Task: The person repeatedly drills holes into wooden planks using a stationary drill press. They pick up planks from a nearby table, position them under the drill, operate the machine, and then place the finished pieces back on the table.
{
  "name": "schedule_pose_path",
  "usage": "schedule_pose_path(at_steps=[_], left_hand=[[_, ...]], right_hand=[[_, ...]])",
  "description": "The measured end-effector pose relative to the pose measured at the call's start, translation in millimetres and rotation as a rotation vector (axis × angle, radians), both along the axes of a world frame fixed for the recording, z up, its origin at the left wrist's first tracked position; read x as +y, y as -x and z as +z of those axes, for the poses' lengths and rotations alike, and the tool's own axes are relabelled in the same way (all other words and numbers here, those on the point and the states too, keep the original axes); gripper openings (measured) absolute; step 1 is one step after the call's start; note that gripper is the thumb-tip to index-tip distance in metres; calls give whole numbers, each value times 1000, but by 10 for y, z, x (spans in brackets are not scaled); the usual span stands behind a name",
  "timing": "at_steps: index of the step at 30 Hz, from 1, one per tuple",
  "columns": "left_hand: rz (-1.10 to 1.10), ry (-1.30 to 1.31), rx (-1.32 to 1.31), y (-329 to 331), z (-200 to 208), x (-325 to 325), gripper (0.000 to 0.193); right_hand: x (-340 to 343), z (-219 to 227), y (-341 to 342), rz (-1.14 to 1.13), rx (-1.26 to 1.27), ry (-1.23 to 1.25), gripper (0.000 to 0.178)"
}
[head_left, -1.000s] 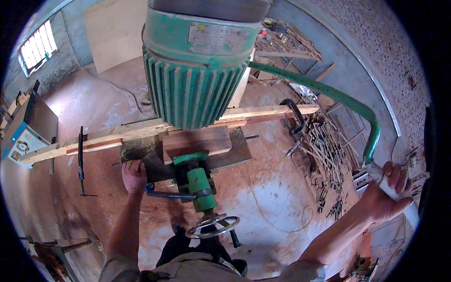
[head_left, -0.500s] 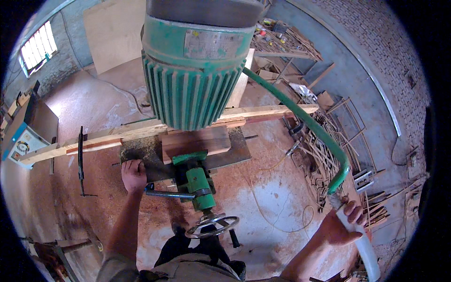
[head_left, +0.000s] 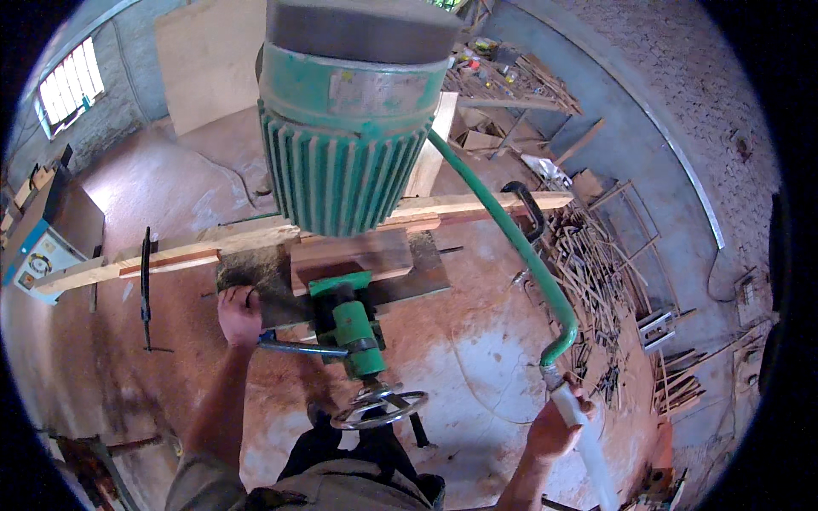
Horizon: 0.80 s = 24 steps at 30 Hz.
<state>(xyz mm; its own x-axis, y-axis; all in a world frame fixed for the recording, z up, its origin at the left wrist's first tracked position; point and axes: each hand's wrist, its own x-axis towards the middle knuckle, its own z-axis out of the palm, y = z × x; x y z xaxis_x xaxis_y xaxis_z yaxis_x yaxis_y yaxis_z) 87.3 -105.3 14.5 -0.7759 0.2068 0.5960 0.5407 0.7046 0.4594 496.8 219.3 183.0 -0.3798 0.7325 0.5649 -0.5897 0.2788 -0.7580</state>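
Observation:
My right hand [head_left: 558, 424] is wrapped round the whitish sleeve [head_left: 591, 464] at the end of a bent green lever [head_left: 509, 230]. The lever runs up to a machine with a big ribbed green motor [head_left: 341, 162], which fills the upper middle. Under the motor, a reddish-brown wood block [head_left: 351, 258] lies on the machine's table, against a green vise jaw [head_left: 339, 284]. My left hand [head_left: 240, 317] is curled closed at the table's left end, left of the block; what its fingers hold is hidden. Beside that wrist is a blue-tipped metal bar handle [head_left: 302, 347].
A chrome handwheel [head_left: 379, 410] stands close to my body. Long pale boards [head_left: 179, 257] cross behind the block, with a bar clamp [head_left: 146, 289] at left and a dark C-clamp [head_left: 527, 209] at right. Wood scraps [head_left: 588, 289] are heaped on the right. Sawdust [head_left: 260, 272] covers the table's left part.
My right hand has swung the lever to the left and toward my body. The C-clamp behind it now shows. My left hand stays at about the same place.

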Motion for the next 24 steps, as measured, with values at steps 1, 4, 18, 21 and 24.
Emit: schedule_pose_path(at_steps=[1, 4, 18, 21, 24], left_hand=[[17, -60, -6, 22, -20, 18, 13], [30, -393, -192, -142, -161, 56, 15], [-164, -1856, -928, -834, 265, 205, 45], [-366, -1713, -900, -1022, 1137, 946, 45], [-601, -1172, -874, -1200, 1300, 1746, 45]], right_hand=[[12, 248, 92, 10, -9, -78, 40], [389, 805, 17, 201, 272, -22, 40], [1321, 1561, 2843, 71, -402, -471, 36], [1517, -102, 2997, 386, -705, 266, 33], [1659, -1108, 3179, 489, -776, 585, 34]])
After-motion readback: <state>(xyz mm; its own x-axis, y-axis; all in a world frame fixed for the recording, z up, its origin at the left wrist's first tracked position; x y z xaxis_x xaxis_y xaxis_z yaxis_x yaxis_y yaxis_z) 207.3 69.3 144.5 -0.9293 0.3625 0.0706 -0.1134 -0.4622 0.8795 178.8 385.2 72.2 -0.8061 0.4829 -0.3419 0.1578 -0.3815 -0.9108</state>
